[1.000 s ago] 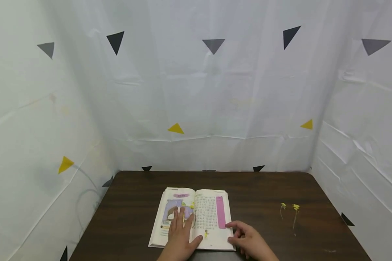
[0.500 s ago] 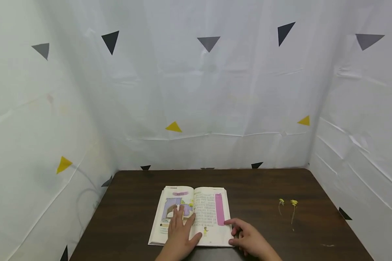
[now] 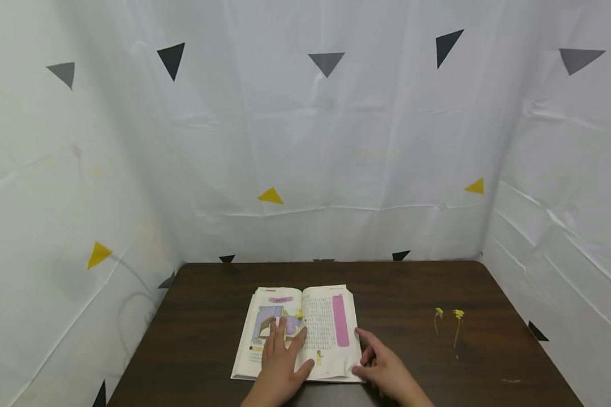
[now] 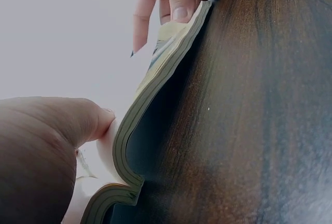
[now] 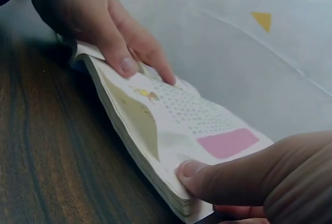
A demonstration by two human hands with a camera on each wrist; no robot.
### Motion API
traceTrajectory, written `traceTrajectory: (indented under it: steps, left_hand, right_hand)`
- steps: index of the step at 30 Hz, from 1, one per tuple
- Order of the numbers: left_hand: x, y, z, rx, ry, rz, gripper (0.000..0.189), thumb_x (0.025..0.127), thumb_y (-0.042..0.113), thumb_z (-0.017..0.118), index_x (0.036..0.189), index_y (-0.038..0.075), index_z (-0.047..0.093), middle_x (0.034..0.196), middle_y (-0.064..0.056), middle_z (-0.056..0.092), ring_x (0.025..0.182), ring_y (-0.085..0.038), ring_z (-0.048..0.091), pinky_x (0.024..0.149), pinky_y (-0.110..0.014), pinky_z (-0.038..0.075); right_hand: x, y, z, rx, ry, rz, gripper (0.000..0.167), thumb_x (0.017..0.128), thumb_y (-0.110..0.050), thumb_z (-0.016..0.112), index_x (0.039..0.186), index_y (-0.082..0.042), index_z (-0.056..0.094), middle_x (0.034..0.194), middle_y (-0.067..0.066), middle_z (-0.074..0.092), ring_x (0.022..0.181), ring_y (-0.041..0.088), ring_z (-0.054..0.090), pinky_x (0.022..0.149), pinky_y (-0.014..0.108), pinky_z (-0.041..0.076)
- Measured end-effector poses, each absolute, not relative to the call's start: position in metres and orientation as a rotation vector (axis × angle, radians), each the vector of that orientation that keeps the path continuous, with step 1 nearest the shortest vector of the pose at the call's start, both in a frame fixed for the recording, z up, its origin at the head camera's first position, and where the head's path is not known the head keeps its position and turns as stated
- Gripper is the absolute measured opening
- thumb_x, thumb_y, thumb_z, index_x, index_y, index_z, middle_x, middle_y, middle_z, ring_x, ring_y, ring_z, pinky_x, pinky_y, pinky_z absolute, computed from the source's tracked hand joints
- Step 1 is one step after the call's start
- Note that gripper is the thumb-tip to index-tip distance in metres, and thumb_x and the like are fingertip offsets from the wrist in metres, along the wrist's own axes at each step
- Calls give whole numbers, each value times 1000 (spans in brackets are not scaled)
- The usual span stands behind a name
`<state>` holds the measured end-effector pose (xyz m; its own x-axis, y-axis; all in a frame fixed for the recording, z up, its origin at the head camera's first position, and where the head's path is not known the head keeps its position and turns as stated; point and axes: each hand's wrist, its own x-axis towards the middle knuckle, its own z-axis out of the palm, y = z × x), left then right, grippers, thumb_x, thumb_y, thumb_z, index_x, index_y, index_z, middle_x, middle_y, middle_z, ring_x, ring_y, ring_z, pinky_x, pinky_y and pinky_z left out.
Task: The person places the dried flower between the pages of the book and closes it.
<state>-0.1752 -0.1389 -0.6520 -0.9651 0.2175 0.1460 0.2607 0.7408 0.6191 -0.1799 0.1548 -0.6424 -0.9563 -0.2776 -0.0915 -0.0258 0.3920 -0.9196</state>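
Observation:
An open book (image 3: 331, 364) lies on the dark wooden table (image 3: 203, 316), with a picture on its left page and text beside a pink band on its right page. My left hand (image 3: 277, 373) rests on the left page, fingers spread and straight, thumb across the lower gutter. At the lower right corner my right hand (image 3: 387, 370) pinches the right page (image 5: 171, 143): its thumb presses on top while other fingers lie at or under the book's edge. In the right wrist view that page bows up from the pages below.
Two small yellow flowers on thin stems, one (image 3: 439, 312) left of the other (image 3: 459, 314), lie to the right of the book. A white sheet (image 3: 331, 141) with printed triangles hangs behind and along both sides of the table.
My right thumb has slid slightly left onto the page corner, and the index finger has moved from the pink band to the book's side edge. The right page now bulges. My left hand stays put.

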Motion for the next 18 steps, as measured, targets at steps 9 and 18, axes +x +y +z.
traceTrajectory:
  steps: [9,18]
  left_hand:
    - [-177,-140,-653,-396,-2859,-1039,75,98,47,74,163,19,51,180,-29,13,166,-59,4,124,-83,15]
    - [-179,-141,-653,-376,-2833,-1072,94,95,49,76,165,-1,39,179,-29,17,166,-59,8,125,-82,17]
  right_hand:
    - [-180,151,-636,-199,2361,-1676,41,100,-19,79,133,-2,64,103,7,61,74,12,56,60,24,46]
    - [-171,130,-625,-105,2329,-2018,26,111,-27,64,123,-6,74,108,12,71,74,13,61,62,26,52]
